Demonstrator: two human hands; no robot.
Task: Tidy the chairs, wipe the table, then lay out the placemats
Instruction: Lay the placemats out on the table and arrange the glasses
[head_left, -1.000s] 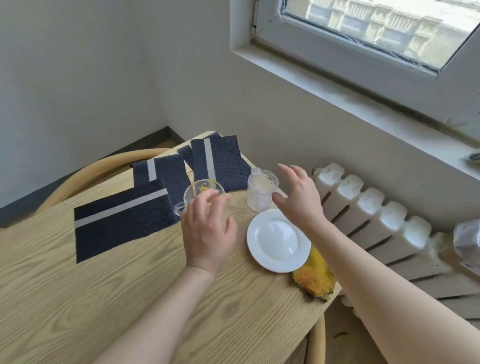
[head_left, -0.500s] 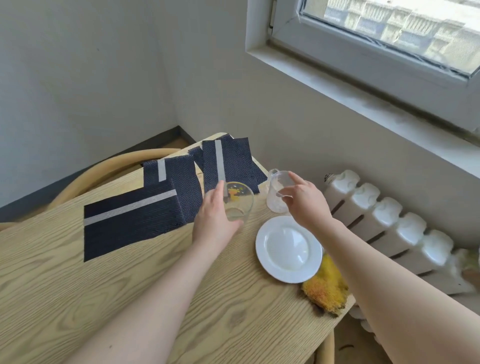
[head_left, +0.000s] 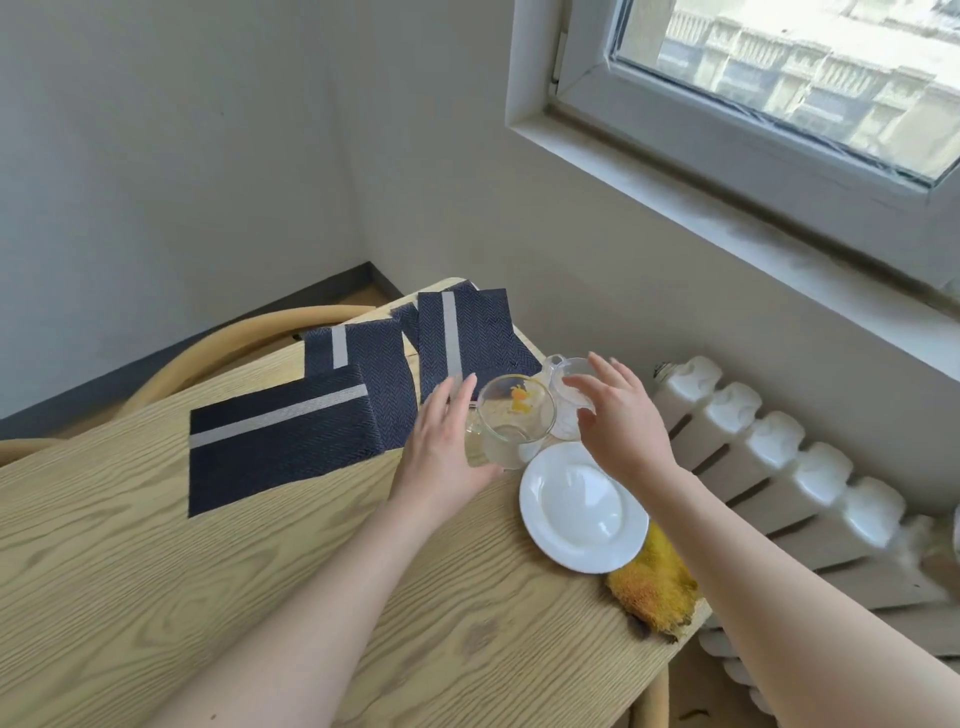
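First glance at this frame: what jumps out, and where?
Both hands meet near the right edge of the light wooden table: the left hand cups a tilted clear glass mug with an orange print, and the right hand reaches open over a second clear cup. Just nearer sits a round white plate. To their left, dark navy placemats with grey stripes overlap.

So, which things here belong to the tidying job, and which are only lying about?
For the job: placemats, table, yellow cloth, chair.

Only in the way or nearby: glass mug in left hand, clear jug, white plate, radiator.
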